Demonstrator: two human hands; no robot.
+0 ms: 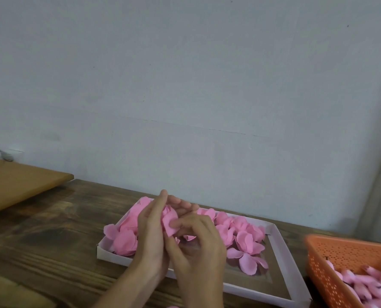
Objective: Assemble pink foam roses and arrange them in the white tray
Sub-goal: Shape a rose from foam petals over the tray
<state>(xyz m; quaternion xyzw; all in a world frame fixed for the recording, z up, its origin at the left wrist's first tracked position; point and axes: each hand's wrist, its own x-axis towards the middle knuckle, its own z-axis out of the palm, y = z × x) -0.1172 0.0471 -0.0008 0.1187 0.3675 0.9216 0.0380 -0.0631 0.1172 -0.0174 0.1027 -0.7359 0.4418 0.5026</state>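
Note:
Above the white tray (276, 247), both hands meet on one pink foam rose (169, 221). My left hand (150, 232) cups the rose from the left, its fingers pointing up and away. My right hand (198, 243) pinches an outer petal of that rose with thumb and forefinger. Several pink foam roses and loose petals (243, 238) lie in the tray, mostly along its far side and left end. My hands hide the middle of the tray.
An orange perforated basket (340, 258) at the right holds several pink rose buds (367, 285). A light wooden board (14, 181) lies at the far left on the dark wooden table (51, 241). A grey wall stands close behind the tray.

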